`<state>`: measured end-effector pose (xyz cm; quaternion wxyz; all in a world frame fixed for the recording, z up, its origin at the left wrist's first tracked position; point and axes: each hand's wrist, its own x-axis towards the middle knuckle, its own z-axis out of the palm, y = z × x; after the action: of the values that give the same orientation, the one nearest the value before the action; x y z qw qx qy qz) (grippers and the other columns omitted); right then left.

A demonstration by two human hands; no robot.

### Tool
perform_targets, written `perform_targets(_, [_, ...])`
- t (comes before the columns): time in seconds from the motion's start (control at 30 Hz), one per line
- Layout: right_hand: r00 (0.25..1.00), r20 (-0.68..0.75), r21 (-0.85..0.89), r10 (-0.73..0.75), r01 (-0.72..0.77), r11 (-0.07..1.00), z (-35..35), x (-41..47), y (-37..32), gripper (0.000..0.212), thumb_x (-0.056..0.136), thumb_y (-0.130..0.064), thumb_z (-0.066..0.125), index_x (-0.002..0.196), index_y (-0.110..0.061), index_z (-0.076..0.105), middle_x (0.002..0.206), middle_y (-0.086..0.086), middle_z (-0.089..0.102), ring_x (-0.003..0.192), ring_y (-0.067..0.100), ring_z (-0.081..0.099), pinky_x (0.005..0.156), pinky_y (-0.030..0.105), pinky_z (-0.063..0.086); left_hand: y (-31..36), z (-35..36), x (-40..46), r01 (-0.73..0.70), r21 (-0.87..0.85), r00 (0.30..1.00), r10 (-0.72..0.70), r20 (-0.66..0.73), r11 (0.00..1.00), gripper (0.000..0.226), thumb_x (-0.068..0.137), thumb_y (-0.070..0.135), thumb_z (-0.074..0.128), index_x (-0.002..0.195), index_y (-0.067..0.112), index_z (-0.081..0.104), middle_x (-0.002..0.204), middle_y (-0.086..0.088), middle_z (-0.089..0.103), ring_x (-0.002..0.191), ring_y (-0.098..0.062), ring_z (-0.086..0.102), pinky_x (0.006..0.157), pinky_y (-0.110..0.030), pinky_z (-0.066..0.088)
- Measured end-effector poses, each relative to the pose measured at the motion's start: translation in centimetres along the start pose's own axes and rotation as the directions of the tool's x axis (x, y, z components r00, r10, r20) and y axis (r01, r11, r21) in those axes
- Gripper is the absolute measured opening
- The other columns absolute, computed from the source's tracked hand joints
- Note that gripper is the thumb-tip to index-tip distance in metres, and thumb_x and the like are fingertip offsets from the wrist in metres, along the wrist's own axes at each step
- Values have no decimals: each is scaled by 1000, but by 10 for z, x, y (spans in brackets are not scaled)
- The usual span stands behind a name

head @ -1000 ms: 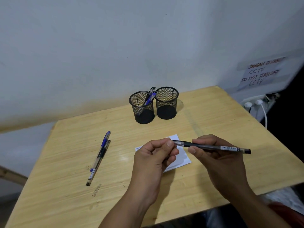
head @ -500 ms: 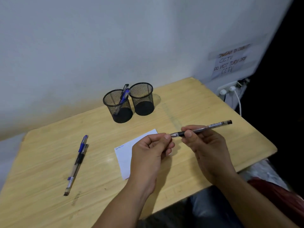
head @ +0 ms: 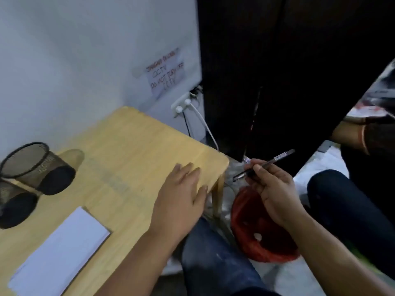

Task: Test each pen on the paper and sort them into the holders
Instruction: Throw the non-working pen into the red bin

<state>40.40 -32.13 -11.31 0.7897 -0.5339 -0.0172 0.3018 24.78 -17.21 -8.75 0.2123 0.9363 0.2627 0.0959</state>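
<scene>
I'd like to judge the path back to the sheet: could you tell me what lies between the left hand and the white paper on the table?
In the head view, only bare light wooden table separates the left hand from the white paper sheet.

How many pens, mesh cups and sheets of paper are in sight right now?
Pens: 1, the dark pen in the right hand, off the table's edge.
Mesh holders: 2, the far holder and the near holder.
Paper: 1.
Total: 4.
</scene>
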Motion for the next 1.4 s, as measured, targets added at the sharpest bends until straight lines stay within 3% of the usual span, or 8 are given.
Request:
perform_targets(0.23, [904, -348, -114, 250, -305, 945, -109, 19, 46, 13, 96, 1, 52, 101, 0, 63, 93, 17, 66, 75, 23, 65, 73, 32, 54, 7, 31, 21, -90, 440, 985, 15, 172, 893, 72, 96, 56, 8, 155, 15, 14, 164, -10, 11, 150, -35, 6, 120, -49, 13])
perform_targets(0.4, [808, -450, -110, 380, -473, 874, -141, 15, 79, 9, 95, -1, 55, 97, 3, 62, 110, 26, 65, 80, 27, 66, 81, 36, 55, 7, 32, 21, -95, 423, 984, 21, 177, 901, 72, 96, 55, 10, 155, 14, 14, 163, -11, 11, 150, -34, 7, 121, -50, 14])
perform_targets(0.53, [746, -543, -146, 385, -536, 832, -156, 13, 93, 33, 93, 6, 51, 122, 21, 49, 138, 41, 42, 130, 53, 40, 112, 57, 31, 7, 32, 20, -91, 413, 985, 21, 173, 906, 72, 96, 55, 13, 155, 13, 14, 163, -12, 12, 150, -34, 6, 121, -49, 14])
perform_targets(0.77, [763, -529, -225, 372, -548, 806, -163, 15, 96, 37, 94, 5, 50, 129, 14, 48, 130, 39, 51, 123, 51, 51, 106, 53, 43, 6, 32, 19, -98, 358, 987, 43, 158, 929, 75, 94, 57, 12, 155, 15, 16, 163, -10, 11, 150, -32, 5, 121, -48, 11])
perform_targets(0.87, [820, -469, -319, 329, -505, 802, -157, 16, 89, 34, 93, 3, 54, 127, 3, 55, 93, 18, 65, 80, 26, 64, 78, 38, 55, 5, 29, 20, -95, 336, 988, 47, 148, 937, 73, 95, 56, 15, 154, 15, 20, 163, -10, 15, 150, -32, 9, 121, -48, 13])
perform_targets(0.97, [897, -394, -465, 200, -382, 798, -142, 20, 73, 28, 92, -1, 57, 120, -3, 62, 80, 11, 65, 67, 18, 60, 60, 29, 52, 5, 25, 18, -86, 257, 990, 53, 132, 963, 69, 96, 54, 21, 153, 15, 27, 162, -10, 19, 150, -31, 11, 120, -46, 13])
perform_targets(1.2, [974, -78, -713, -213, 95, 695, -65, 26, 8, 16, 92, -19, 64, 106, -25, 67, 93, -11, 68, 83, 9, 65, 78, 29, 52, -4, -5, 4, 70, -110, 997, -73, -27, 991, 55, 99, 44, 46, 148, 18, 41, 157, 1, 33, 149, -15, 13, 120, -31, 17])
perform_targets(1.4, [935, 211, -765, -285, 339, 547, 19, 26, -24, 20, 89, -16, 65, 103, -30, 68, 94, -13, 71, 88, 4, 66, 78, 29, 53, -49, -53, -31, 202, -156, 954, -230, -191, 967, 48, 99, 35, 50, 144, 19, 46, 153, 4, 40, 149, -12, 16, 110, -20, 20])
